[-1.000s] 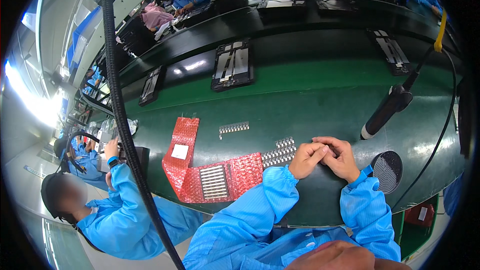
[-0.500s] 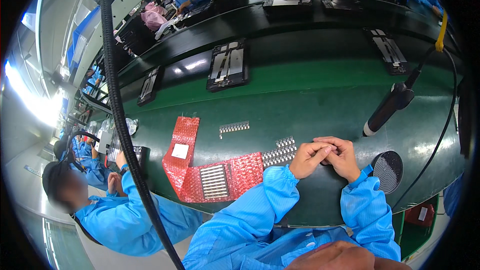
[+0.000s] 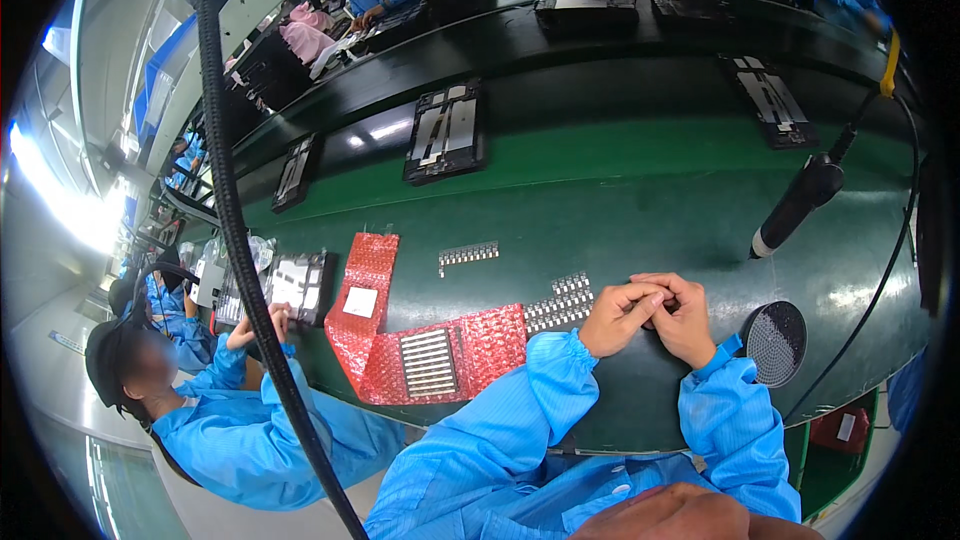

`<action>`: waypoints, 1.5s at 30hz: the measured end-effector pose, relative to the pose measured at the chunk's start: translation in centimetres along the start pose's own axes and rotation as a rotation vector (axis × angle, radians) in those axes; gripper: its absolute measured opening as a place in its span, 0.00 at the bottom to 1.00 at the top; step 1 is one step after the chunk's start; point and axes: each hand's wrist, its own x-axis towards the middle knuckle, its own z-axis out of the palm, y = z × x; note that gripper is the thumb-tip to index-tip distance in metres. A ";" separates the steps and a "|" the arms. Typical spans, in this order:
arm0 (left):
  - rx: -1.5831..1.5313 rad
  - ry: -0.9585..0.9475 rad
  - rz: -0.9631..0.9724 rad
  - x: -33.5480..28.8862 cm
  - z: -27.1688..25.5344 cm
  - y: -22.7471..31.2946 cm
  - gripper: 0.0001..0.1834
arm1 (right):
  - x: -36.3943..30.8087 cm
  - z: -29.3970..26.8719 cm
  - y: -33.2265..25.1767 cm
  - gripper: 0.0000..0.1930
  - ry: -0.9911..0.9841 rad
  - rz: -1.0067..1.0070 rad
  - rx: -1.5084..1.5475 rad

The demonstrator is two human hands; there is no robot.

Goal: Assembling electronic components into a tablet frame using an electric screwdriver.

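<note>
My left hand point(image 3: 618, 320) and my right hand point(image 3: 684, 326) meet above the green bench, fingertips pressed together. Whatever lies between the closed fingers, if anything, is hidden. Just left of my left hand lie strips of small metallic parts point(image 3: 560, 307) on a dark backing. They adjoin a red bubble-wrap sheet point(image 3: 490, 335), which carries a framed panel point(image 3: 428, 362) with rows of small parts. A shorter strip point(image 3: 468, 255) lies apart, farther off. To the right of my right hand rests a round black dish point(image 3: 776, 344) with a dotted grey surface.
A black electric screwdriver point(image 3: 798, 205) hangs on its cable at the right. Opened tablet-like devices point(image 3: 445, 135) lie on the dark track beyond the bench. A co-worker point(image 3: 240, 430) sits at the left with a similar device point(image 3: 300, 285). A thick black cable point(image 3: 235, 230) crosses the left side.
The screwdriver has swung to the right. The near devices on the track have slid slightly left. The co-worker's device has come into fuller view, with both their hands at it. My hands barely move.
</note>
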 end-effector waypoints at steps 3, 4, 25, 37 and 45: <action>-0.027 0.003 -0.024 -0.1 0.0 0.0 0.14 | -0.1 0.0 0.4 0.09 0.001 0.008 0.007; -0.028 0.001 -0.024 -0.1 0.0 0.0 0.14 | -0.2 0.0 0.6 0.09 0.013 0.032 0.096; -0.010 0.011 0.008 -0.3 0.3 0.3 0.17 | 0.1 -0.5 0.1 0.06 0.003 0.200 0.392; -0.191 0.100 -0.056 0.0 0.6 -0.7 0.23 | 0.2 -1.3 0.8 0.01 0.032 0.194 0.541; -0.146 0.223 -0.082 0.2 0.7 -0.9 0.13 | 0.5 -1.9 1.5 0.03 0.072 0.139 0.478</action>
